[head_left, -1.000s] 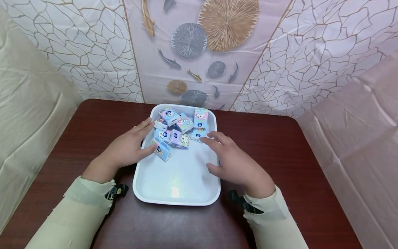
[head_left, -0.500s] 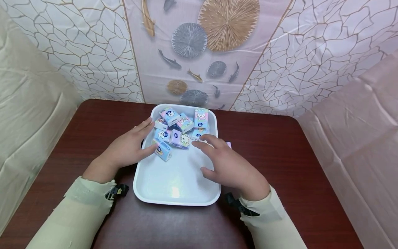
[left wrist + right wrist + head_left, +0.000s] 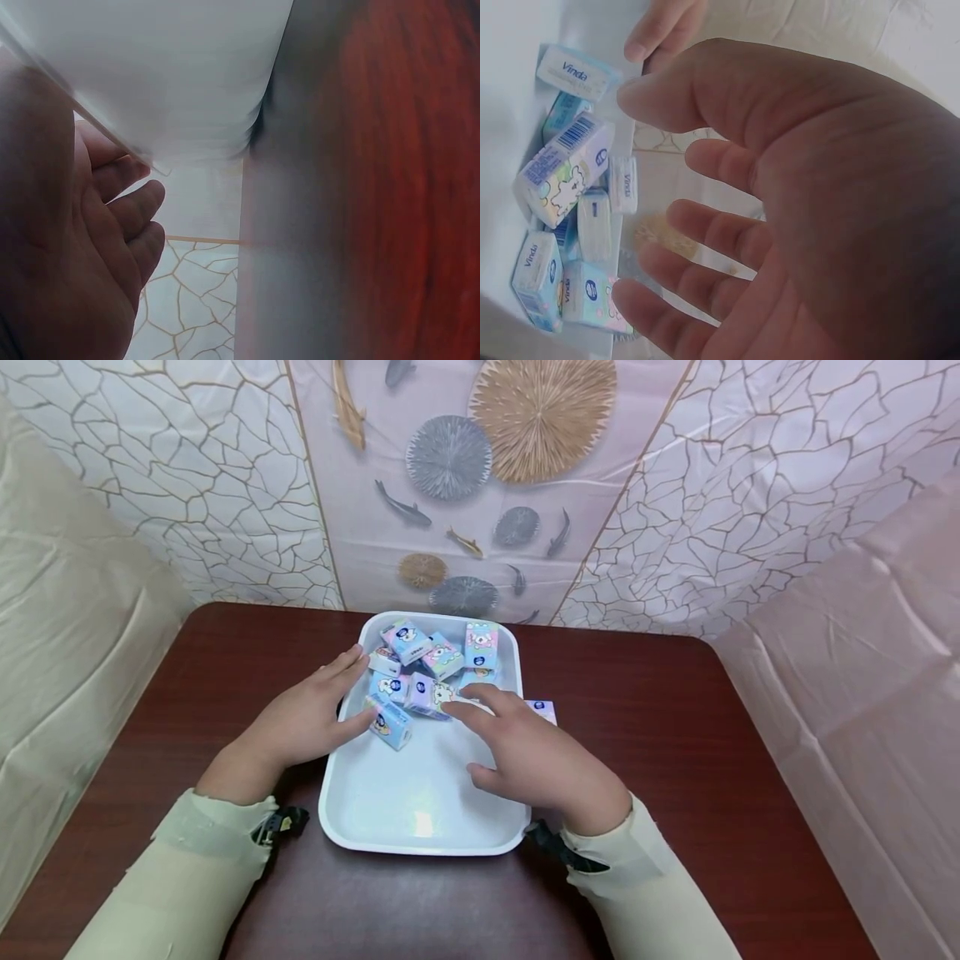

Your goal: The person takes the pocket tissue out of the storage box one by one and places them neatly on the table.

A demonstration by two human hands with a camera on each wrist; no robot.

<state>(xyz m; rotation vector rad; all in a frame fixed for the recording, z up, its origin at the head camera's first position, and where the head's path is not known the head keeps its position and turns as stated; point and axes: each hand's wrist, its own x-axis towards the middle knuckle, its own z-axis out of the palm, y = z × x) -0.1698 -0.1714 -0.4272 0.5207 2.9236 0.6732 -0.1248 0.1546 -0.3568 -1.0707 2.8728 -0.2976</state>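
Note:
A white tray (image 3: 420, 810) holds several small tissue packs in pastel colours, bunched at its far end. My left hand (image 3: 303, 714) rests along the tray's left rim, fingers extended and thumb over the inside, near a blue tissue pack (image 3: 390, 722). In the left wrist view, the left hand (image 3: 82, 217) lies against the tray's outer wall (image 3: 172, 82). My right hand (image 3: 532, 756) hovers over the tray's right side with spread fingers and holds nothing. Its fingertips overlap a purple tissue pack (image 3: 422, 693); the right wrist view shows that purple pack (image 3: 570, 169) apart from the palm.
Another tissue pack (image 3: 543, 710) lies on the dark red wooden table (image 3: 645, 710), just right of the tray and partly behind the right hand. Patterned cloth (image 3: 255, 485) hangs behind the table, with quilted pale panels (image 3: 870, 668) on both sides.
My right hand has moved left over the tray, uncovering the tissue pack on the table to its right. The left hand stays at the rim, and the packs in the tray keep their places.

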